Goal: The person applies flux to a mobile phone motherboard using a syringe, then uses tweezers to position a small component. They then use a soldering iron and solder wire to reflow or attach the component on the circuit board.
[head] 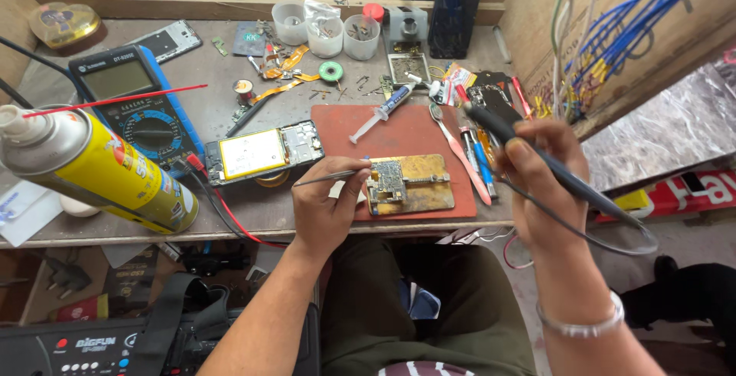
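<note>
Cluttered workbench: left hand pinching tweezers at circuit board, right hand gripping probably soldering iron.

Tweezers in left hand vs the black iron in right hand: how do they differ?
The tweezers are thin bare metal, cordless, lying nearly level toward the circuit board. The soldering iron is thick, black, corded, tilted and raised away from the board. The left hand and right hand both use a pen-like grip.
</note>
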A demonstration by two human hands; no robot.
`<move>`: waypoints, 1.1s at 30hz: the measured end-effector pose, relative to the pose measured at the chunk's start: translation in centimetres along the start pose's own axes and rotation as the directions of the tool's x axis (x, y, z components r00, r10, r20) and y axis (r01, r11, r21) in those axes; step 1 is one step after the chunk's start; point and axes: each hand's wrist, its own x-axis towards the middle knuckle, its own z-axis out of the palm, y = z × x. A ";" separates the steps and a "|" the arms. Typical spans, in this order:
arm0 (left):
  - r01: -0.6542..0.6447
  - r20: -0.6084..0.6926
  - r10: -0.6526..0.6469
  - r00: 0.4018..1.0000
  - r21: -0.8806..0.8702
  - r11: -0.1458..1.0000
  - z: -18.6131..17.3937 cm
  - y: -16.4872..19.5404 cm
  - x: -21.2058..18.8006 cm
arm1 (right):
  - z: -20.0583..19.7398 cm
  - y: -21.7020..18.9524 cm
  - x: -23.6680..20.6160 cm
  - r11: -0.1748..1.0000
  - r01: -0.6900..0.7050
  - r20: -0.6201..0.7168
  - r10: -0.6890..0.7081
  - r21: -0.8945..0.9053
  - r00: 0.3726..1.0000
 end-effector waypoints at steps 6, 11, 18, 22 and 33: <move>0.000 0.011 0.000 1.000 0.026 1.000 0.1 1.4 -1.5 | -1.7 0.7 -6.4 0.945 -0.222 0.032 0.221 0.242 0.975; 0.032 0.005 -0.032 0.999 0.044 0.999 0.0 2.3 -2.4 | -1.3 -0.3 -6.0 0.952 -0.280 0.006 0.281 0.122 0.960; 0.073 0.022 -0.073 0.997 0.000 0.997 -0.1 2.0 -2.6 | 0.3 1.1 5.0 0.916 0.017 0.172 0.057 -0.401 0.983; 0.056 0.025 -0.056 0.998 0.017 0.998 -0.5 1.8 -2.3 | 2.3 3.2 10.7 0.607 0.128 0.180 0.026 -0.785 0.983; 0.079 0.053 -0.079 0.995 -0.007 0.997 -0.6 1.4 -1.7 | 3.9 6.7 15.1 0.277 0.379 0.399 0.018 -0.883 0.917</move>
